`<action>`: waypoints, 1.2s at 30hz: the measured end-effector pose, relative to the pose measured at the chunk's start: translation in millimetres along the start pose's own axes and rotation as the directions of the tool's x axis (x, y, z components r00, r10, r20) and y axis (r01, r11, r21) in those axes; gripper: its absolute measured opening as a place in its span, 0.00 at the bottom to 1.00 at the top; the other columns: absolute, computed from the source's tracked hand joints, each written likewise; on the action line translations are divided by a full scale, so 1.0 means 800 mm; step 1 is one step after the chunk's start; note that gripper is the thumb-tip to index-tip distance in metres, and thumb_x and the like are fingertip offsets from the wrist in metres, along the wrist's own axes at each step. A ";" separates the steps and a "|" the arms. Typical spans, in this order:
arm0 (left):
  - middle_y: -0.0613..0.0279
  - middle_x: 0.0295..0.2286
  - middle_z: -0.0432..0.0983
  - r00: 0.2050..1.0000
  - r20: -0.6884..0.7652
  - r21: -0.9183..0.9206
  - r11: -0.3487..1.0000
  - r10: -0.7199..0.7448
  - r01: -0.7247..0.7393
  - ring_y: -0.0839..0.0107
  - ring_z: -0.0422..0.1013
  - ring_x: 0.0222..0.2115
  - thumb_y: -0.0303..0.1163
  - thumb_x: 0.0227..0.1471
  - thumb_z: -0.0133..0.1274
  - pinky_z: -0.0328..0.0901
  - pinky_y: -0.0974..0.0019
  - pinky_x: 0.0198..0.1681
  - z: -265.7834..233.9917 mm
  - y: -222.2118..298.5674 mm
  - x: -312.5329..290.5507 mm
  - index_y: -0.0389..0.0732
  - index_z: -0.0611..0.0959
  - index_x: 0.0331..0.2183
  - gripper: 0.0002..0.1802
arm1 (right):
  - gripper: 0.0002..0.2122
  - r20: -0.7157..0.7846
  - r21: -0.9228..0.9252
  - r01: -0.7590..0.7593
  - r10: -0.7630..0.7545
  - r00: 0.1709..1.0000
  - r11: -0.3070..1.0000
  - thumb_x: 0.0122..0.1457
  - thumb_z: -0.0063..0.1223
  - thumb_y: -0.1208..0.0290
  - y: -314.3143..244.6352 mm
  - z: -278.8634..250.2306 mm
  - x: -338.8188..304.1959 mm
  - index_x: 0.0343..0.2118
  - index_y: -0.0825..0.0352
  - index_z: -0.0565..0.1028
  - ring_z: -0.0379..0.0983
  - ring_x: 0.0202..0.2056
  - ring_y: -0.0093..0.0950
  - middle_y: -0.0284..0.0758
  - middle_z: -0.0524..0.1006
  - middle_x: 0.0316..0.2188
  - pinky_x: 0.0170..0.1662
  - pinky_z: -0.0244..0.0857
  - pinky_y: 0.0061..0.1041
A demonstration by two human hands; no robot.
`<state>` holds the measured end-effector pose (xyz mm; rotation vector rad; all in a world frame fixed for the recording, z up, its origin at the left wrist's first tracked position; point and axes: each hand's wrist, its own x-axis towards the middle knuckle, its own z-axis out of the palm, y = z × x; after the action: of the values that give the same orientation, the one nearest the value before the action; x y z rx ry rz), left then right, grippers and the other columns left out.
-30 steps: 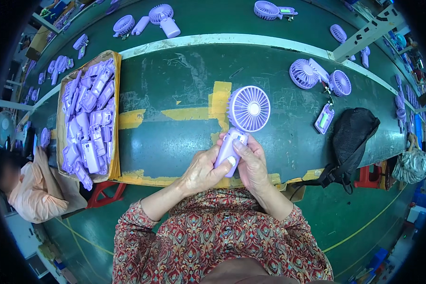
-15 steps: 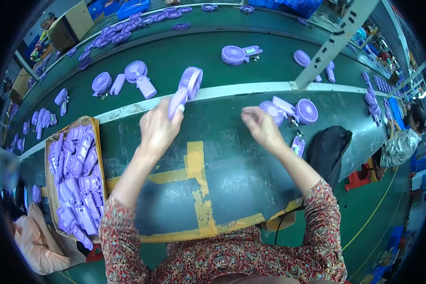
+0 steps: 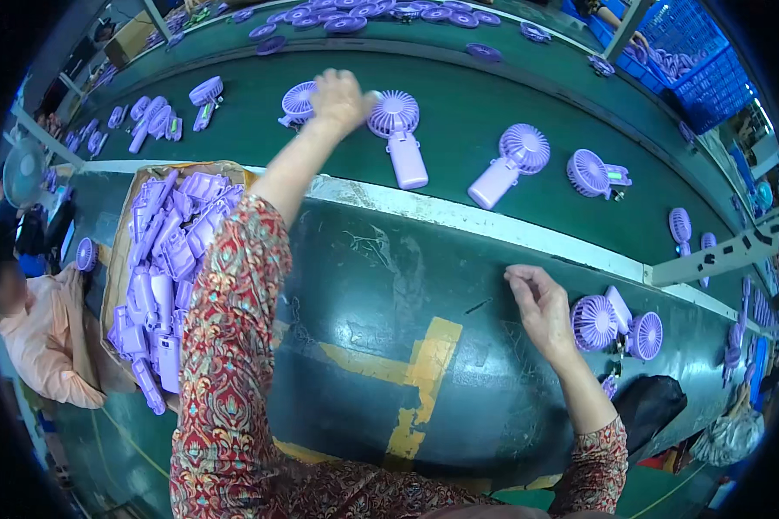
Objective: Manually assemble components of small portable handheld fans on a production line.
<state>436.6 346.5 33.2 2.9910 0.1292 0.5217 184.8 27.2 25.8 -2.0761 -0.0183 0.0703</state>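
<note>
My left hand (image 3: 342, 102) reaches across the green belt, over the side of a purple fan (image 3: 299, 101). Motion blur and the back of the hand hide what its fingers touch. Just right of it lies another handheld fan (image 3: 395, 115), its handle pointing toward me. A third fan (image 3: 524, 149) rests farther right on the belt, handle toward the lower left. My right hand (image 3: 544, 313) hovers over the worktable with fingers curled in and nothing visible in them. Beside it sit a round fan head (image 3: 595, 323) and a second one (image 3: 646, 336), with a handle piece behind them.
A cardboard box (image 3: 112, 290) of purple handle shells stands on my left. A white rail (image 3: 424, 206) divides table and belt, with a slotted post (image 3: 718, 259) at right. A black cloth bag (image 3: 653, 405) lies right. A co-worker (image 3: 48, 333) sits at far left.
The fan I held in my left hand now lies on the belt, and that hand has moved farther out to another fan. My right hand stays curled near the fan heads. The view has shifted leftward.
</note>
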 end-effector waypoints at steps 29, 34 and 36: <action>0.52 0.37 0.75 0.772 0.484 -0.802 -0.144 0.412 0.580 0.66 0.75 0.34 0.33 0.50 0.54 0.72 0.67 0.33 -0.219 0.022 -0.230 0.31 0.72 0.43 0.21 | 0.30 -0.051 0.139 0.204 -0.198 0.979 0.969 0.53 0.55 0.67 -0.087 0.066 -0.142 0.57 0.69 0.55 0.56 0.58 0.38 0.46 0.61 0.55 0.58 0.52 0.35; 0.57 0.32 0.76 0.683 0.525 -0.670 -0.248 0.507 0.700 0.72 0.74 0.27 0.33 0.48 0.57 0.73 0.67 0.30 -0.230 0.052 -0.342 0.32 0.73 0.40 0.19 | 0.31 0.290 0.689 -0.159 -0.069 0.954 0.707 0.54 0.57 0.69 -0.070 0.106 -0.201 0.57 0.70 0.54 0.58 0.56 0.32 0.45 0.60 0.55 0.59 0.50 0.32; 0.56 0.33 0.75 0.668 0.553 -0.621 -0.288 0.498 0.729 0.71 0.74 0.29 0.32 0.48 0.57 0.73 0.67 0.31 -0.229 0.064 -0.369 0.32 0.73 0.40 0.19 | 0.27 0.420 0.739 -0.274 -0.103 0.902 0.616 0.56 0.54 0.68 -0.066 0.111 -0.222 0.56 0.70 0.57 0.65 0.50 0.30 0.43 0.66 0.51 0.57 0.55 0.30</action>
<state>100.5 282.1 112.3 0.9867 -0.0246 -0.5824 3.4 123.1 36.2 -1.1193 -0.1313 0.5118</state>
